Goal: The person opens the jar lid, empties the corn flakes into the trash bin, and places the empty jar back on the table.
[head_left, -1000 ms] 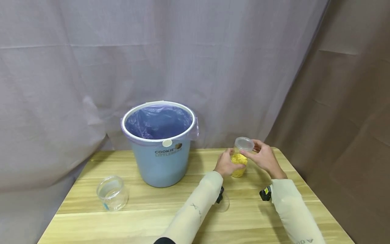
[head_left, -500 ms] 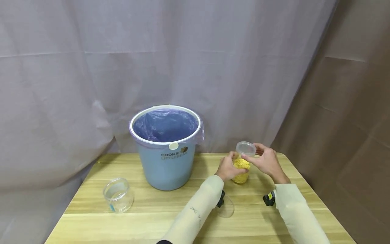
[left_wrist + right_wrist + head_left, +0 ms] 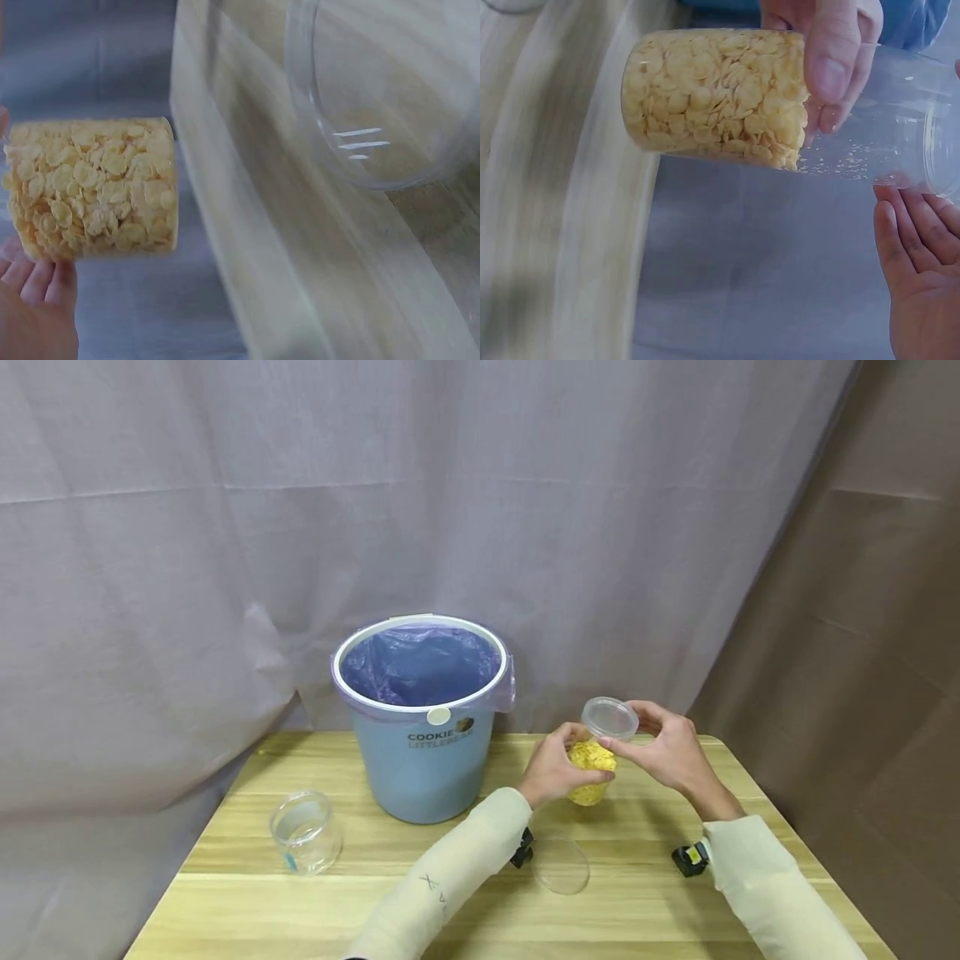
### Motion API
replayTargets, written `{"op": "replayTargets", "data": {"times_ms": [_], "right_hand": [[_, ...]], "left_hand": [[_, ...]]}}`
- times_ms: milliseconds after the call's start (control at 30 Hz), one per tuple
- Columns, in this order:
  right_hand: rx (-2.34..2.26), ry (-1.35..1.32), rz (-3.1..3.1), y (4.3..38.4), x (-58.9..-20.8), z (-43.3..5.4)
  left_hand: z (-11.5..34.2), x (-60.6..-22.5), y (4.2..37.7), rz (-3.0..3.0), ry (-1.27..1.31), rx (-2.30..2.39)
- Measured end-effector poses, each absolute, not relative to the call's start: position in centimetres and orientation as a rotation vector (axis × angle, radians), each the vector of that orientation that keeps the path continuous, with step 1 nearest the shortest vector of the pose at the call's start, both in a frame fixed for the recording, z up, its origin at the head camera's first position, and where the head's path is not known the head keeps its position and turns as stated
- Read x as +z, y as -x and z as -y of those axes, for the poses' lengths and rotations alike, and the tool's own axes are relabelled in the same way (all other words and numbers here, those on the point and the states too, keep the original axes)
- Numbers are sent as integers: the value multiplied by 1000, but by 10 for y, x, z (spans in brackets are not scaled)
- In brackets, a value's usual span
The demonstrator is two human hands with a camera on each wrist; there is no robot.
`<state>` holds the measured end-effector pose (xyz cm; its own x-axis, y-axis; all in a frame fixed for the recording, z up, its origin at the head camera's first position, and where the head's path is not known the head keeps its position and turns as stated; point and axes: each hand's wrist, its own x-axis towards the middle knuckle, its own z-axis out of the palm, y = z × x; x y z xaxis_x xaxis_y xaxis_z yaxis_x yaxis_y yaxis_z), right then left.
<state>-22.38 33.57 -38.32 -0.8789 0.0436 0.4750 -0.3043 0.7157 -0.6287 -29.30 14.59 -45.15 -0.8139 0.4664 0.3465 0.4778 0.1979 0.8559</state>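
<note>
A clear jar partly filled with yellow corn flakes (image 3: 588,772) stands near the table's back right. My left hand (image 3: 555,766) grips the jar around its side, thumb in front and fingers behind. The clear upper part of the jar (image 3: 862,127) shows loose crumbs on its wall. At its top is a clear round lid (image 3: 610,718), which my right hand (image 3: 670,747) holds by the edge between thumb and fingers. Whether the lid sits fully on the rim cannot be told. In the left wrist view the jar of flakes (image 3: 97,187) lies across the picture beside my left fingers.
A blue bin (image 3: 423,760) with a white rim and purple liner stands left of the hands. An open clear jar (image 3: 306,839) stands at the left of the wooden table (image 3: 247,910). Another clear lid (image 3: 562,866) lies flat near my left wrist.
The head view has turned, so the bin and the other jar appear further right. The flake jar has shifted slightly toward the bin. Both hands keep their holds.
</note>
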Motion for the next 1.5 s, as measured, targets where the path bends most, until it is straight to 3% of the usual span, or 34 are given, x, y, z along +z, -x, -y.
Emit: {"op": "replayTargets", "data": {"times_ms": [633, 1133, 1500], "right_hand": [[901, -479, 2576, 184, -350, -286], [684, -958, 2615, 177, -345, -240], [696, -1109, 2704, 179, -351, -206]], "left_hand": [[-60, -418, 237, 2443, 997, -1314], [10, -423, 206, 2545, 1014, -958], [44, -426, 187, 2596, 971, -717]]}}
